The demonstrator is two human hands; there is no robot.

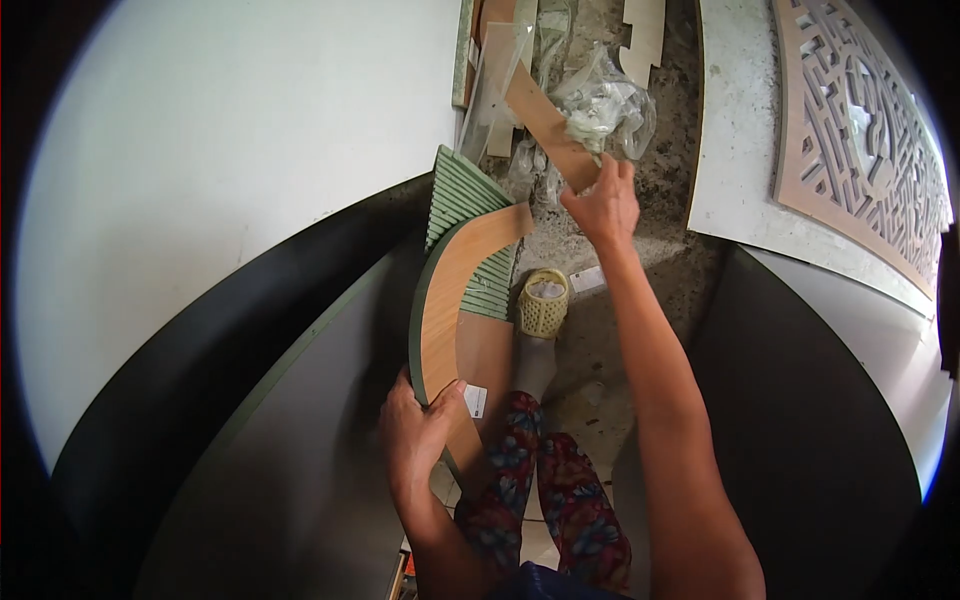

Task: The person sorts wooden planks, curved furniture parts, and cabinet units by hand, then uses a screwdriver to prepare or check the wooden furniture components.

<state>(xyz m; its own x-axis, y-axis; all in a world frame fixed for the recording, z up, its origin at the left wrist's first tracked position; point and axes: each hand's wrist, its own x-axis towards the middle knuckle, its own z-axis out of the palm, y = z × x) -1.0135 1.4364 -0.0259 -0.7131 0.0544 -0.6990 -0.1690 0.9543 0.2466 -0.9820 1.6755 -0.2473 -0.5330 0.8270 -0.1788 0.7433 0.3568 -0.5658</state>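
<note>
My left hand (420,430) is closed around the lower part of a curved wooden board (440,320) with a wood-grain face and a dark green edge, its thumb on the face. Behind this board are a green ribbed panel (458,195) and a plain brown panel (485,350) with a small white label (475,401). Further up, my right hand (605,205) grips the near end of a flat brown wooden strip (548,122). The strip slants away to the upper left, beside crumpled clear plastic (605,100). My right fingertips are partly hidden.
A large white panel (270,120) fills the left, above dark curved panels (300,400). On the right stand a carved lattice panel (810,120) and another dark panel (810,400). My foot in a yellow-green clog (544,312) stands on the stained floor, near a white label (587,279).
</note>
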